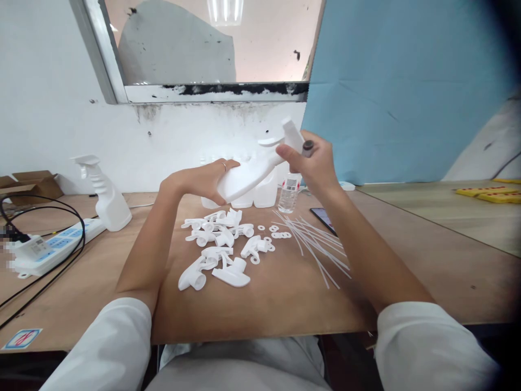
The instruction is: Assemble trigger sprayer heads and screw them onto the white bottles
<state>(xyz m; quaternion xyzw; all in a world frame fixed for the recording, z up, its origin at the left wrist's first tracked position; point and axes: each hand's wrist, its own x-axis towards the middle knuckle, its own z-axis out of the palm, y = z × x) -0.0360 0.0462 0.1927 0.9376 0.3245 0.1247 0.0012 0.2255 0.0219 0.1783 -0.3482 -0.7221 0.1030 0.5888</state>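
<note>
A white spray bottle (248, 176) is held up over the table, tilted with its head to the upper right. My left hand (205, 180) grips its base end, thumb on top. Closed around the neck and trigger sprayer (292, 133) is my right hand (316, 163); its fingers partly hide the join. A small dark round end (308, 145) shows beside the right hand, and I cannot make out what it belongs to. Below lie a pile of white trigger sprayer heads (222, 228), several small white rings (280, 235) and thin white tubes (313, 239).
Behind my hands stand white bottles (265, 193) and a clear water bottle (288, 196). Another spray bottle (109, 201) stands at left, by a power strip (52, 250) with black cables. A phone (323, 220) lies partly behind my right forearm. A cardboard box (35, 184) sits far left.
</note>
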